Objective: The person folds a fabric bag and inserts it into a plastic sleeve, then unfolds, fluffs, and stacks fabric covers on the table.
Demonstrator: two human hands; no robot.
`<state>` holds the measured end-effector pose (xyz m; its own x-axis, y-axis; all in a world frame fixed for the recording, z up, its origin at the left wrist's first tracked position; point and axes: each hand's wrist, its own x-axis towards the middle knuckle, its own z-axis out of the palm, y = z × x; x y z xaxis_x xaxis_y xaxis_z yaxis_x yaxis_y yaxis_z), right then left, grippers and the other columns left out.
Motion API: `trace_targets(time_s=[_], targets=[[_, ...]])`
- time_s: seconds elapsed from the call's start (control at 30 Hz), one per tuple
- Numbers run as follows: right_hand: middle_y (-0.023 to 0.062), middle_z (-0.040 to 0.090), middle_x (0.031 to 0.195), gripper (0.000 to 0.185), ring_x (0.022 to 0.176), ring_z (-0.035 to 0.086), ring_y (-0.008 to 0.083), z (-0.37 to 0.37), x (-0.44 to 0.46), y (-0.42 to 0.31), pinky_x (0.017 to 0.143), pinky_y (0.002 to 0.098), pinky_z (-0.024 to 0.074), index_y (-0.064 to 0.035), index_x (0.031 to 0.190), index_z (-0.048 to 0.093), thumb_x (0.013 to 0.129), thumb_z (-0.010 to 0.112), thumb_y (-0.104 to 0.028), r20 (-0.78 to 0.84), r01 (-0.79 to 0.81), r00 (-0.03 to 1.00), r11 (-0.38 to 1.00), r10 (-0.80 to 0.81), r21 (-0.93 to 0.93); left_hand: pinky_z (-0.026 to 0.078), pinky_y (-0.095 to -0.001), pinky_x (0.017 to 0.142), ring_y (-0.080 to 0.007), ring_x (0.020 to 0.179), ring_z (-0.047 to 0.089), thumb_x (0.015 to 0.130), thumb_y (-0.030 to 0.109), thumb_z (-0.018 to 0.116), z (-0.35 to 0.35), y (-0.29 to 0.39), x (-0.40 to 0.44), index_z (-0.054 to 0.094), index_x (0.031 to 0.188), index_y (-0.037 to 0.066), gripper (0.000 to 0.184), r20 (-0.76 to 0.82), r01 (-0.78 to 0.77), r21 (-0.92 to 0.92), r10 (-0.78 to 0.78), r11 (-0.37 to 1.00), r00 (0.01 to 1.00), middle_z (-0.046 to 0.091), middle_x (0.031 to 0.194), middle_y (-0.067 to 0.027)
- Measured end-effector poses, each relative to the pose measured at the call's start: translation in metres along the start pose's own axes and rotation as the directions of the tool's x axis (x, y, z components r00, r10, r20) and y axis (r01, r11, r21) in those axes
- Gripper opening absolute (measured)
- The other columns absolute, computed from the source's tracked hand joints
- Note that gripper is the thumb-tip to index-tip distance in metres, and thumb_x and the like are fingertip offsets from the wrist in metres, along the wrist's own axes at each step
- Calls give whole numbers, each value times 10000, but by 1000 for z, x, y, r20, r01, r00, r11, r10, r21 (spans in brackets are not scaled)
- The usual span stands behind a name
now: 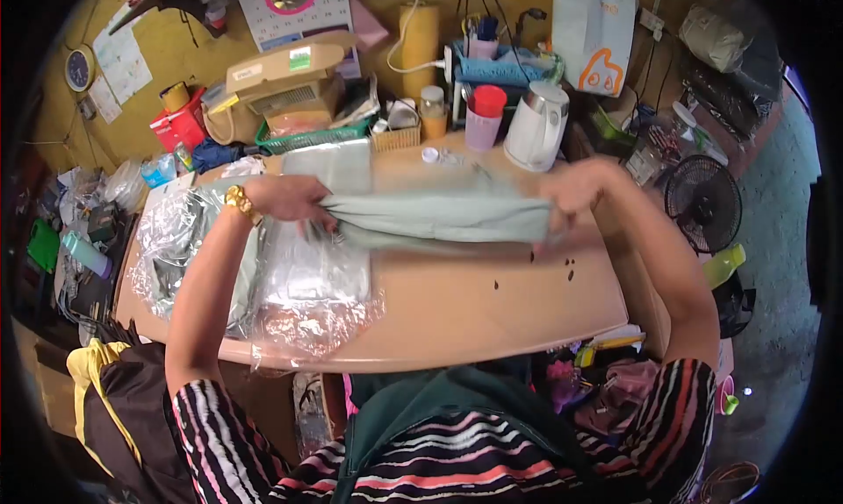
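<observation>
A pale green cloth [439, 218] is stretched sideways above the table, smeared by motion. My left hand [294, 200], with a gold watch at its wrist, grips the cloth's left end. At its right end, my right hand [575, 195] is closed on the cloth, its fingers blurred. Clear plastic bags [320, 276] lie on the table under and below my left hand. Farther left, another clear wrapping holds folded green cloth [246, 280].
The tan table [439, 320] has small dark spots at right. Along its back edge stand a white kettle [536, 126], a pink cup [484, 128], a jar [433, 113] and a green basket [303, 139]. A black fan [702, 204] is at the right.
</observation>
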<state>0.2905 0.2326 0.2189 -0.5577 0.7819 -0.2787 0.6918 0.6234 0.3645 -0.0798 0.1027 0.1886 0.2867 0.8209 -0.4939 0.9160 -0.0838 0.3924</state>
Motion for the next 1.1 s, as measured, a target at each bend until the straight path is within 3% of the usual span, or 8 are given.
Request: trace_targets(time_s=[0.13, 0.23, 0.33, 0.4, 0.6, 0.73, 0.83, 1.1], targets=[[26, 696, 841, 330, 695, 601, 107, 21, 22, 44, 579, 310, 479, -23, 1080, 709, 760, 627, -19, -28, 157, 968, 516, -249, 842, 485, -274, 863, -89, 891, 614, 931, 306, 632, 6, -41, 7, 667, 1068, 44, 298, -389, -244, -343, 99, 907, 916, 691, 954, 1], [34, 678, 930, 271, 873, 623, 99, 41, 45, 63, 764, 262, 500, -14, 1097, 679, 844, 631, -99, -622, 574, 772, 568, -134, 590, 450, -268, 913, -111, 957, 608, 942, 247, 578, -7, -36, 0, 645, 1084, 4, 289, -539, -444, -409, 182, 797, 822, 687, 996, -34], [76, 639, 1190, 334, 1075, 581, 138, 20, 30, 76, 967, 270, 435, 12, 1204, 611, 879, 556, -39, -580, 526, 814, -378, -38, 762, 406, -253, 953, -103, 1050, 564, 913, 128, 526, -22, -22, -16, 611, 1116, -7, 258, -732, -607, -357, 191, 710, 654, 657, 1100, -43], [53, 666, 1156, 323, 1110, 579, 140, -11, 13, 66, 995, 250, 417, -4, 1182, 645, 893, 506, -43, -500, 428, 844, 320, 194, 845, 395, -249, 950, -97, 1049, 557, 889, 95, 549, -20, -20, -25, 607, 1068, 10, 207, -846, -728, -297, 183, 618, 500, 639, 1121, -38], [85, 677, 1131, 314, 1078, 597, 158, -4, -58, 42, 982, 279, 433, 13, 1184, 645, 905, 528, -72, -684, 639, 715, 265, 142, 723, 419, -311, 937, -177, 1092, 566, 845, 154, 645, 43, 28, -55, 557, 1036, 11, 254, -894, -614, -41, 246, 788, 375, 633, 1115, -74], [127, 531, 1369, 501, 1279, 486, 213, 87, -89, 29, 1073, 342, 366, 32, 1317, 531, 872, 663, -157, -413, 749, 619, 345, -668, 565, 446, -383, 970, -327, 1133, 582, 723, 137, 755, 114, 22, -67, 608, 1181, 66, 486, -480, -503, -48, 422, 863, 769, 625, 1198, -165], [126, 476, 1416, 597, 1334, 428, 204, 147, -90, 13, 1093, 343, 346, 15, 1372, 469, 858, 698, -187, -144, 306, 770, 162, -621, 938, 480, -403, 931, -310, 1132, 588, 745, 162, 767, 149, -23, -54, 595, 1223, 62, 518, -320, -181, -211, 108, 960, 941, 619, 1220, -161], [46, 633, 1066, 354, 916, 576, 86, 240, 53, -28, 789, 225, 474, 6, 1206, 563, 941, 627, -219, -27, 119, 918, -210, 397, 970, 491, -402, 865, -321, 1112, 591, 776, 371, 773, 181, -61, 102, 585, 1229, -6, 619, -898, -364, -195, -16, 911, 440, 613, 1206, -187]])
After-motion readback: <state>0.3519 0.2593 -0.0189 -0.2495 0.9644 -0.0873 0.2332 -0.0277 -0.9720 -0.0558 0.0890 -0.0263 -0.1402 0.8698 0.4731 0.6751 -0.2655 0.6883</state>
